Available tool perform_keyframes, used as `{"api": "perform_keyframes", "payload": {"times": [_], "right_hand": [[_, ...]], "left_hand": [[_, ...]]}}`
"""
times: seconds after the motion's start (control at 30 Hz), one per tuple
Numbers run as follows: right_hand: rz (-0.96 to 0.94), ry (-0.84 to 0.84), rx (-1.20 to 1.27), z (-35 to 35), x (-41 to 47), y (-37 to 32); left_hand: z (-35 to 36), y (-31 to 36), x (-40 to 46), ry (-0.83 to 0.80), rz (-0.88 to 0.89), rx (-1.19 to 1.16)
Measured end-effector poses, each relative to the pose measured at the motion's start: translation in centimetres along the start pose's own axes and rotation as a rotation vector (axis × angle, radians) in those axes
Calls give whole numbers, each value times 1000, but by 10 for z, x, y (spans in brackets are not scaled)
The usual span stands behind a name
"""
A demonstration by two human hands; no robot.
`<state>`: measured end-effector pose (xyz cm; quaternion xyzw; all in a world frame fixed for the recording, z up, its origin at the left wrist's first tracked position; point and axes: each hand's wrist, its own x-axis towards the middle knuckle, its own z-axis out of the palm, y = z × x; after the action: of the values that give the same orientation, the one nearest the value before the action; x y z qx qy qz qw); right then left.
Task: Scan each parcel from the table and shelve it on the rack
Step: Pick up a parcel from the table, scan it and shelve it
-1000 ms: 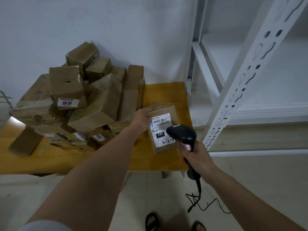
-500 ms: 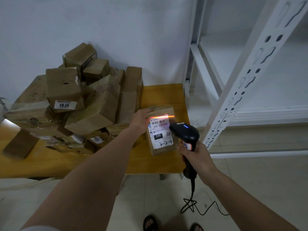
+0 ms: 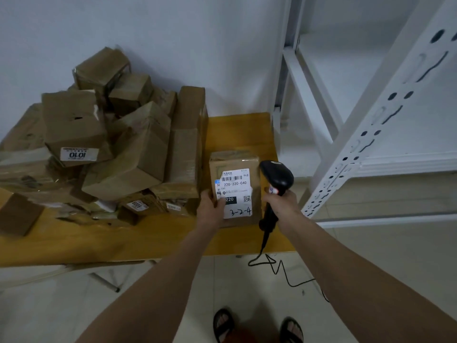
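Note:
A small cardboard parcel [image 3: 237, 164] with a white label reading 220-220-C40 and 3-2-4 stands at the right end of the yellow table [image 3: 237, 127]. My left hand [image 3: 211, 206] grips its lower left corner, thumb on the label. My right hand [image 3: 282, 204] holds a black corded barcode scanner [image 3: 277, 178] just right of the parcel, head level with the label's top. The white metal rack [image 3: 366, 134] stands to the right, its shelves bare.
A heap of brown cardboard parcels [image 3: 111, 144] covers the left and middle of the table, some tagged 1010 and 8009. The scanner's black cable [image 3: 284, 271] trails over the tiled floor. My sandalled feet [image 3: 257, 325] are at the bottom edge.
The scanner's orange beam lit the label half a second ago and is now off. My left hand slid from the parcel's top left down to its lower left. The scanner moved right of the parcel.

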<state>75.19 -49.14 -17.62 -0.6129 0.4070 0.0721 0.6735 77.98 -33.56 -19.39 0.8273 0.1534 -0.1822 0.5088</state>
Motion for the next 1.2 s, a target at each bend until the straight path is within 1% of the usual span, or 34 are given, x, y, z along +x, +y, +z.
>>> {"api": "perform_keyframes", "payload": {"times": [0.1, 0.27, 0.33, 0.47, 0.57, 0.67, 0.77, 0.87, 0.93, 1.07, 1.2], "right_hand": [[7, -23, 29, 3, 2, 3], [-38, -27, -27, 3, -10, 9], [-57, -11, -15, 3, -18, 12], [-34, 46, -2, 3, -36, 27], [-43, 95, 43, 1, -50, 41], [-72, 110, 61, -4, -65, 48], [-123, 95, 39, -15, -83, 51], [-187, 80, 0, -37, -105, 55], [-227, 83, -38, -59, -122, 60], [-239, 138, -20, -123, -155, 76], [-248, 222, 76, -198, -185, 90]], "left_hand": [[2, -18, -7, -108, -26, -107], [-7, -17, -3, -180, 53, -136], [-12, -13, -2, -174, 55, -100], [-15, -5, -4, -153, 6, 73], [-21, 4, -15, -206, 17, 166], [-24, 7, -35, -213, 13, 139], [-23, 0, -64, -156, -65, 29], [-13, -7, -101, -125, -179, -58], [1, -11, -129, -120, -197, -101], [40, -3, -183, -158, -135, -84], [88, 16, -237, -274, -5, -35]]}}
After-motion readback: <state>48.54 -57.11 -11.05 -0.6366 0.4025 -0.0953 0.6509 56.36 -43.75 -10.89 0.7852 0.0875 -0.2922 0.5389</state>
